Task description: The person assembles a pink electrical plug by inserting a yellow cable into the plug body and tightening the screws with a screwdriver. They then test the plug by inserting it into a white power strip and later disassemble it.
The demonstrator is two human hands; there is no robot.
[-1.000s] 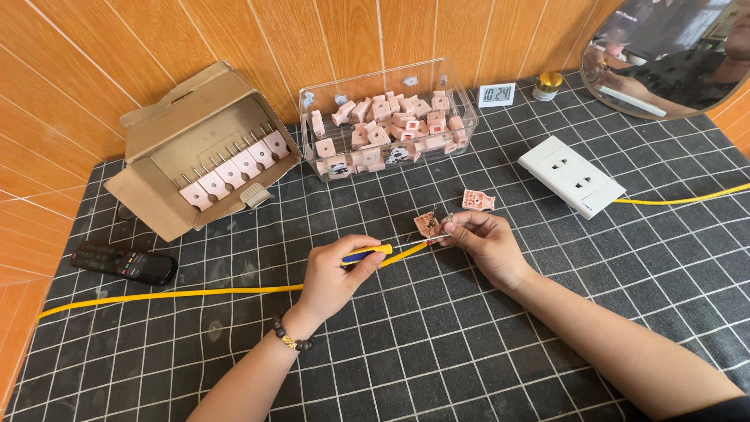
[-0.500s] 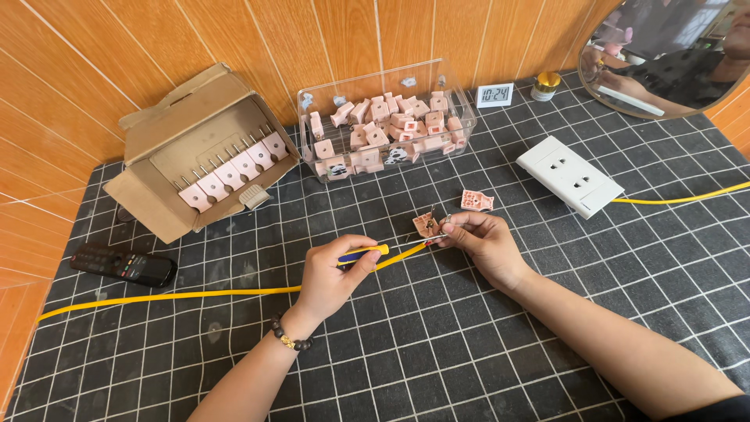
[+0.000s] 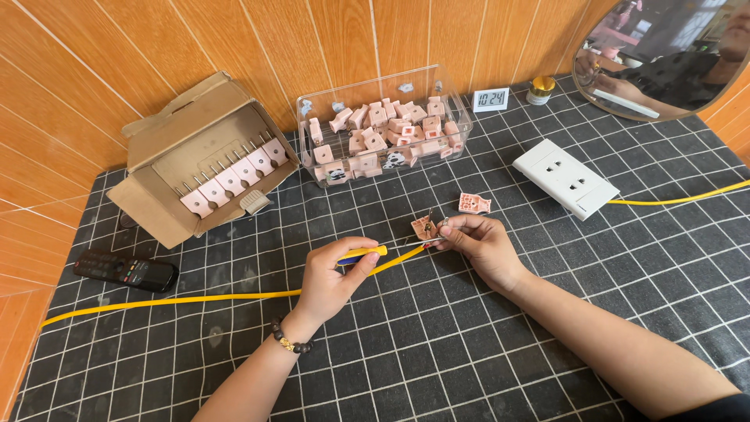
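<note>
Gripping a screwdriver, left hand faces right hand pinching a plug half.

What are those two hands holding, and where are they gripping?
The left hand grips a screwdriver by its yellow handle. The right hand pinches the end of the yellow cable at the small pink plug piece.

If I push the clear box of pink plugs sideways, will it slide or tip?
The clear box probably slides rather than tips: it sits low and wide on the tiled mat. The loose pink plugs would likely shift and rattle. Its open top may let pieces spill if shoved hard.
</note>
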